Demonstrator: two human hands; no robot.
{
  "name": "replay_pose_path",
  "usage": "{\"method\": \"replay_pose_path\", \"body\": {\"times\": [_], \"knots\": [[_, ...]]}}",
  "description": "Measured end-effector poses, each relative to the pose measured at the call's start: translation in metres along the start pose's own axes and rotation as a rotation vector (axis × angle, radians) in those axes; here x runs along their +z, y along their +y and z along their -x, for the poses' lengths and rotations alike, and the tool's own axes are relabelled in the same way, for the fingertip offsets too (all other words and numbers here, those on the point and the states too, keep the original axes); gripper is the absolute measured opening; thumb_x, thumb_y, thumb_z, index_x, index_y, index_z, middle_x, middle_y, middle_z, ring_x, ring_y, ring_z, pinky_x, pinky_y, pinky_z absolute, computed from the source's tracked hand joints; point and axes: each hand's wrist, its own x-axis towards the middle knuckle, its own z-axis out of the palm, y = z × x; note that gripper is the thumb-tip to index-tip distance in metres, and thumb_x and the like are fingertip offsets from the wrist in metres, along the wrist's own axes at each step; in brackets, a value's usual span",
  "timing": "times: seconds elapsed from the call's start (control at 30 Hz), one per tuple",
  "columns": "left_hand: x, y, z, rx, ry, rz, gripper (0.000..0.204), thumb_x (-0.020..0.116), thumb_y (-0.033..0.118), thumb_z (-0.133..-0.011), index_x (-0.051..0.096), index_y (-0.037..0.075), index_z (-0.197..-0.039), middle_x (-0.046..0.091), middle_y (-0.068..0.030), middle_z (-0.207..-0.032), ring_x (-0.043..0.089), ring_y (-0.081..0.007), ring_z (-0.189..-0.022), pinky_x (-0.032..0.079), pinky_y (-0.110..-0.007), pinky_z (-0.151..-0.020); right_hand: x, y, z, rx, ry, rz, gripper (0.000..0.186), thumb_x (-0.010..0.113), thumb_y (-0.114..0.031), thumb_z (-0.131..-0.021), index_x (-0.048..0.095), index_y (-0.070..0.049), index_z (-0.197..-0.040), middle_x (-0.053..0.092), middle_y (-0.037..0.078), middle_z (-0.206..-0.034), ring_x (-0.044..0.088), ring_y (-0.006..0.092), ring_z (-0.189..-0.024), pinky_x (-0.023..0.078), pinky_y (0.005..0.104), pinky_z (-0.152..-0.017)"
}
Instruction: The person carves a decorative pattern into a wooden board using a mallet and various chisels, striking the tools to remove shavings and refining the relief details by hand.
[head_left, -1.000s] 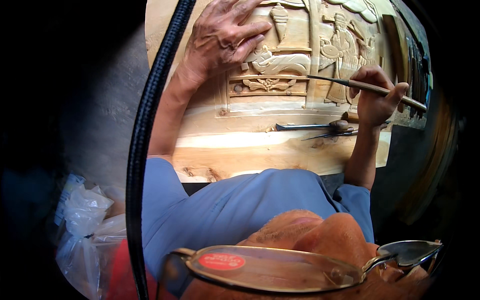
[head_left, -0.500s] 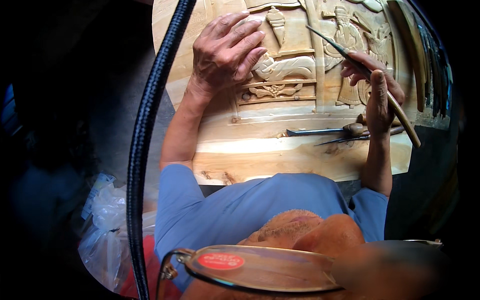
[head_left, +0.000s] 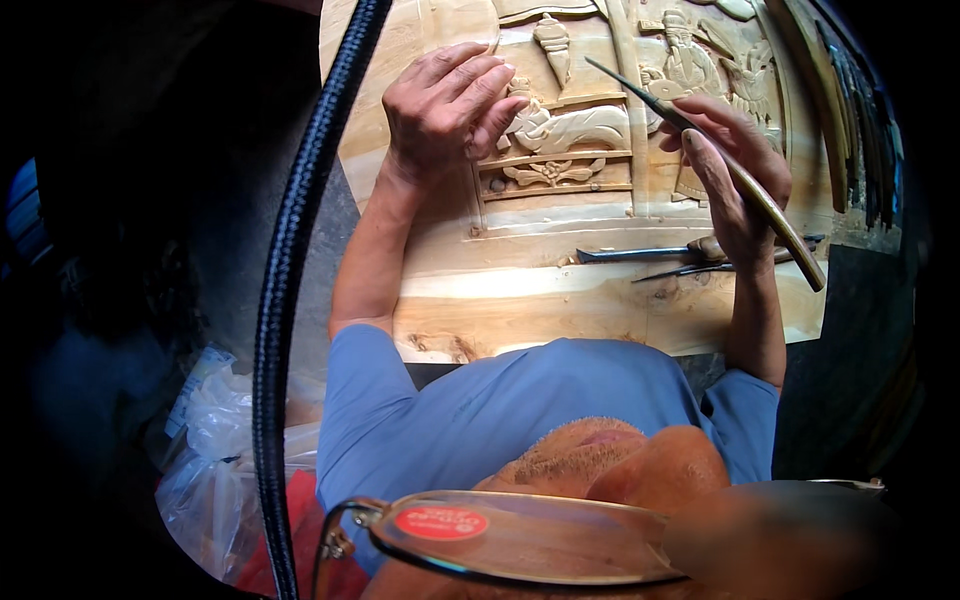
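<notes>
A pale wooden panel [head_left: 500,318] with carved relief lies in front of me. My right hand [head_left: 735,165] grips a slim carving chisel [head_left: 783,228] with a brown handle, held slantwise above the panel. Its dark, narrow blade points to the far left, over a raised divider near a carved robed figure [head_left: 685,55]. Over the carving's left part is my left hand [head_left: 440,112], its fingers loosely stretched, holding nothing. I cannot tell whether it touches the wood. Beside its thumb is a carved reclining form [head_left: 580,128], above a band with a floral motif [head_left: 555,173].
Two more chisels [head_left: 640,254] lie on the panel's near part, below my right hand. Several long tools [head_left: 870,130] line the far right edge. A black braided cable [head_left: 290,240] runs down the left. Clear plastic bags [head_left: 215,430] and a red item [head_left: 300,515] sit at lower left.
My right hand has moved a little left with the chisel, its tip shifting left along the carving. My left hand sits slightly nearer to me, its fingers drawn back a little.
</notes>
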Motion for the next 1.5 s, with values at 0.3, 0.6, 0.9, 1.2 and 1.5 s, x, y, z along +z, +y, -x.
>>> {"method": "replay_pose_path", "body": {"times": [0.3, 0.6, 0.9, 1.2, 1.5], "knots": [[0.000, 0.006, -0.004, -0.025, 0.026, 0.035, 0.020, 0.083, 0.026, -0.082, 0.079, 0.009, -0.091, 0.077, -0.0061, -0.087, 0.076, -0.0248, -0.088, 0.060, -0.034, -0.077, -0.008, -0.009, -0.009, -0.231, 0.211, 0.343, 0.027, 0.078, 0.000, -0.090, 0.074, -0.001, -0.117, 0.078, 0.011, -0.105, 0.075, 0.0159, -0.098, 0.060, 0.0258, -0.086], [0.002, 0.004, 0.001, -0.009, 0.043, 0.012, 0.020, 0.084, 0.027, -0.080, 0.075, 0.011, -0.087, 0.075, -0.0039, -0.084, 0.075, -0.0217, -0.086, 0.059, -0.033, -0.072, -0.016, 0.004, -0.015, -0.229, 0.224, 0.166, 0.027, 0.068, -0.012, -0.101, 0.070, 0.003, -0.123, 0.077, 0.016, -0.107, 0.076, 0.0192, -0.096, 0.059, 0.0273, -0.079], [0.006, 0.004, 0.005, -0.003, 0.079, -0.050, 0.015, 0.081, 0.018, -0.081, 0.078, 0.013, -0.094, 0.076, -0.0040, -0.084, 0.075, -0.0205, -0.085, 0.059, -0.033, -0.072, -0.018, 0.013, -0.012, -0.251, 0.339, 0.357, 0.026, 0.077, -0.001, -0.091, 0.075, 0.000, -0.117, 0.078, 0.015, -0.109, 0.076, 0.0198, -0.099, 0.061, 0.0270, -0.084], [0.006, 0.055, -0.014, -0.017, 0.006, 0.176, 0.012, 0.082, 0.016, -0.083, 0.079, 0.009, -0.092, 0.077, -0.0058, -0.085, 0.075, -0.0204, -0.081, 0.060, -0.031, -0.070, -0.059, -0.010, -0.073, -0.308, 0.074, -0.137, 0.022, 0.054, -0.005, -0.104, 0.071, -0.001, -0.117, 0.072, 0.020, -0.123, 0.068, 0.0310, -0.121, 0.053, 0.0441, -0.110], [0.020, 0.034, -0.028, -0.516, 0.074, 0.724, 0.032, 0.066, 0.012, -0.096, 0.066, 0.005, -0.127, 0.072, -0.0139, -0.115, 0.067, -0.0260, -0.104, 0.055, -0.036, -0.087, 0.043, -0.054, -0.130, -0.230, 0.062, -0.392, 0.027, 0.052, -0.026, -0.103, 0.061, -0.003, -0.094, 0.054, 0.004, -0.059, 0.043, 0.0092, -0.042, 0.033, 0.0239, -0.042]]}}
